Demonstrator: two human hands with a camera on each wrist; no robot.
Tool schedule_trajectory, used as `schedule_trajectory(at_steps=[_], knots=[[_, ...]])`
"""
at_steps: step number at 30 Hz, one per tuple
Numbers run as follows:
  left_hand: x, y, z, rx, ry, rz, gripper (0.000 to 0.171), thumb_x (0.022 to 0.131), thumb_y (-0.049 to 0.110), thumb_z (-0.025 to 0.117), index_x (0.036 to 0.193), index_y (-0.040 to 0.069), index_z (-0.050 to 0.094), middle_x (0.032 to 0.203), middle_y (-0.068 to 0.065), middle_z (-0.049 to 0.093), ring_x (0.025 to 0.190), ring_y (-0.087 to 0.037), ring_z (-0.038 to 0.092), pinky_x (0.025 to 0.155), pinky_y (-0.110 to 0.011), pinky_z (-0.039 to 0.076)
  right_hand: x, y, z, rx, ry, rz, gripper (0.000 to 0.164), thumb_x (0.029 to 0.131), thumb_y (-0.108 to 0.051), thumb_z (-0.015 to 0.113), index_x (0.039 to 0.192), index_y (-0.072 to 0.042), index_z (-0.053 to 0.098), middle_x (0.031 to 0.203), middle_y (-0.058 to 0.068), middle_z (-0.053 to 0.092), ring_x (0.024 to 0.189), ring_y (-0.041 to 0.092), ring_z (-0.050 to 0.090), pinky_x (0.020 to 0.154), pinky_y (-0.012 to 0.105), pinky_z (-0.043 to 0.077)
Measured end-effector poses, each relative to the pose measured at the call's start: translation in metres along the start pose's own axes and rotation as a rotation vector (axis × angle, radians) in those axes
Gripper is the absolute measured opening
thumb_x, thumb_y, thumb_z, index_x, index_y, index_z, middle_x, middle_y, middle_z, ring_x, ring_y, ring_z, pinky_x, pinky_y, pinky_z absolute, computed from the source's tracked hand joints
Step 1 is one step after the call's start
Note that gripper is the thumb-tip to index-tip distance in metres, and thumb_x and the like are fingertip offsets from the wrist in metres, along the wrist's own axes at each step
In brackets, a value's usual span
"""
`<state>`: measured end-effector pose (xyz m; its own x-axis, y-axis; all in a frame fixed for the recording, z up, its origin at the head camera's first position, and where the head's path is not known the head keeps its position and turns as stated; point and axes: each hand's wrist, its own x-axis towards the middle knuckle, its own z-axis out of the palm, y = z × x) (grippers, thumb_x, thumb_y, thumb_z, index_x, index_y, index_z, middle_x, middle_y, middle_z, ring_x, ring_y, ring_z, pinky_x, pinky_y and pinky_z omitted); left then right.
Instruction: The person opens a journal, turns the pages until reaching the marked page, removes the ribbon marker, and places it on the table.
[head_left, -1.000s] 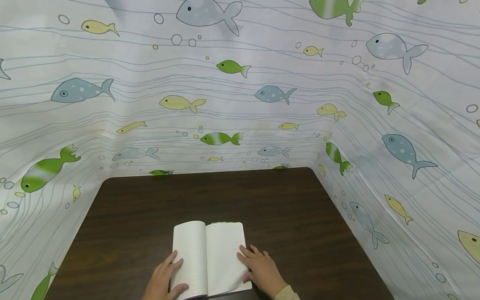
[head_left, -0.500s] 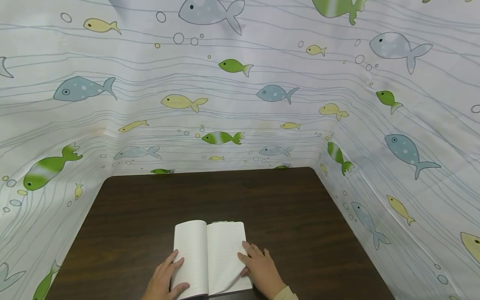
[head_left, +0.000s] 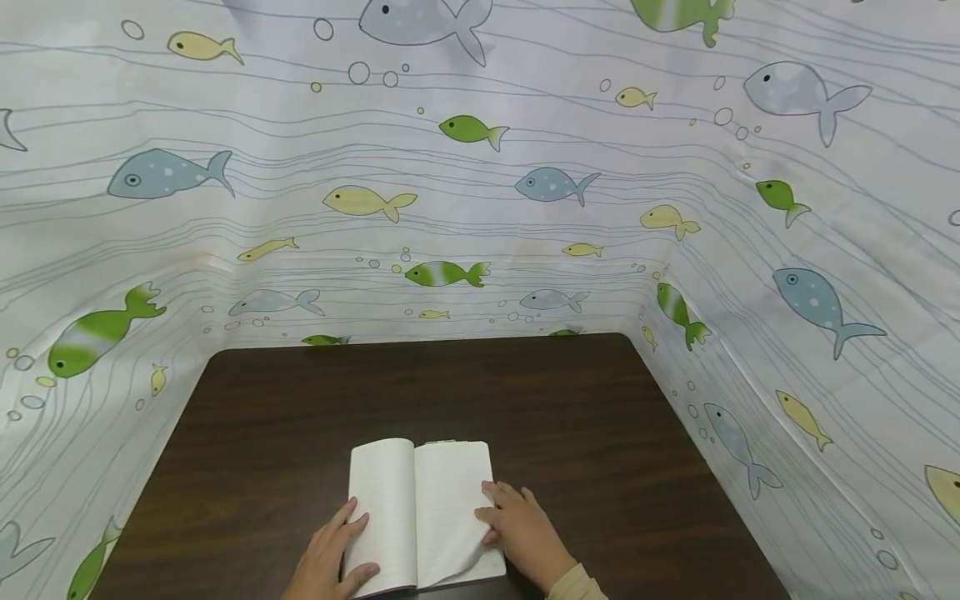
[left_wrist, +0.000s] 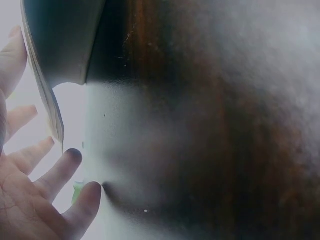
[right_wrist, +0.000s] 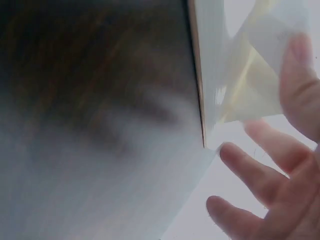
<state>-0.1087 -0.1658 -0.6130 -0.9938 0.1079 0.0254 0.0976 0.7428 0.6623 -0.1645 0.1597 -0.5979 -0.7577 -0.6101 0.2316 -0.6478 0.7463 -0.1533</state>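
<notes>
Left hand (head_left: 322, 557) first: it's laid loosely against the outer edge of an open notebook (head_left: 382, 500), fingers relaxed and spread, thumb put down on the lower part of the left page. From the left wrist, the dark cover (left_wrist: 65, 45) is seen from below.

Next along, the notebook itself: it's laid open near the close edge of the worktop (head_left: 420, 383), with white, faintly ruled pages. Its left side is bowed near the spine, and the lower corner of the top right page (head_left: 453, 508) is curled up off the sheets beneath.

That page is touched by the right hand (head_left: 528, 533), fingertips placed on top, thumb tucked in at the lifted corner. The right wrist view is pretty hazy, so whether the paper's properly pinched or just nudged up can't be told. The forearm is covered by a cream sleeve (head_left: 577, 585).

Around it all, the dark, wood-grained worktop is hemmed in left, back and right by white sheeting (head_left: 465, 183), printed with green, yellow and blue fish (head_left: 553, 184).
</notes>
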Motion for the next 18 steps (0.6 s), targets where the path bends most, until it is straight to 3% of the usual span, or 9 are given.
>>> schedule_trajectory(at_steps=[3,7,9,12,15,18], knots=[[0.000,-0.001,0.001,0.004,0.000,-0.002,0.079,0.074,0.060,0.072,0.132,0.009,0.057,0.151,-0.017,0.038,0.127,-0.043,0.044,0.097,-0.069,0.036,0.004,-0.002,0.002,-0.083,0.093,0.011,0.049,0.073,-0.046,0.068,0.117,-0.025,0.068,0.135,0.006,0.058,0.121,0.022,0.057,0.086,0.049,0.052],[0.000,0.000,0.001,0.005,-0.004,-0.012,0.079,0.073,0.060,0.073,0.133,0.010,0.056,0.152,-0.016,0.037,0.128,-0.043,0.043,0.097,-0.069,0.036,0.006,-0.009,0.002,0.000,0.142,0.081,0.074,0.071,-0.038,0.076,0.137,-0.014,0.053,0.140,0.008,0.053,0.120,0.020,0.057,0.085,0.040,0.054],[0.000,0.000,0.001,0.008,-0.008,-0.018,0.080,0.073,0.061,0.073,0.133,0.010,0.056,0.152,-0.016,0.037,0.128,-0.043,0.044,0.097,-0.069,0.036,0.007,-0.014,0.001,0.147,0.156,0.151,0.084,0.071,-0.030,0.080,0.143,-0.009,0.043,0.140,0.011,0.048,0.117,0.021,0.057,0.086,0.033,0.053],[0.000,0.001,0.001,0.013,-0.008,-0.018,0.080,0.073,0.060,0.073,0.132,0.010,0.056,0.152,-0.016,0.037,0.128,-0.043,0.044,0.097,-0.068,0.037,0.009,-0.022,-0.001,0.462,0.178,0.260,0.084,0.073,-0.015,0.082,0.144,-0.006,0.037,0.130,0.011,0.044,0.106,0.021,0.058,0.081,0.028,0.053],[0.000,0.001,0.000,0.015,-0.011,-0.022,0.080,0.072,0.060,0.073,0.132,0.010,0.057,0.152,-0.016,0.037,0.127,-0.042,0.045,0.098,-0.068,0.037,0.011,-0.028,-0.003,0.760,0.165,0.321,0.068,0.079,-0.006,0.076,0.138,-0.006,0.043,0.113,0.006,0.052,0.094,0.014,0.058,0.075,0.024,0.052],[0.000,0.002,0.000,0.017,-0.015,-0.027,0.079,0.072,0.060,0.074,0.132,0.010,0.057,0.152,-0.016,0.037,0.128,-0.042,0.045,0.098,-0.067,0.036,0.014,-0.033,-0.004,0.965,0.128,0.329,0.050,0.083,-0.002,0.070,0.130,-0.005,0.051,0.092,0.003,0.060,0.080,0.006,0.058,0.069,0.021,0.051]])
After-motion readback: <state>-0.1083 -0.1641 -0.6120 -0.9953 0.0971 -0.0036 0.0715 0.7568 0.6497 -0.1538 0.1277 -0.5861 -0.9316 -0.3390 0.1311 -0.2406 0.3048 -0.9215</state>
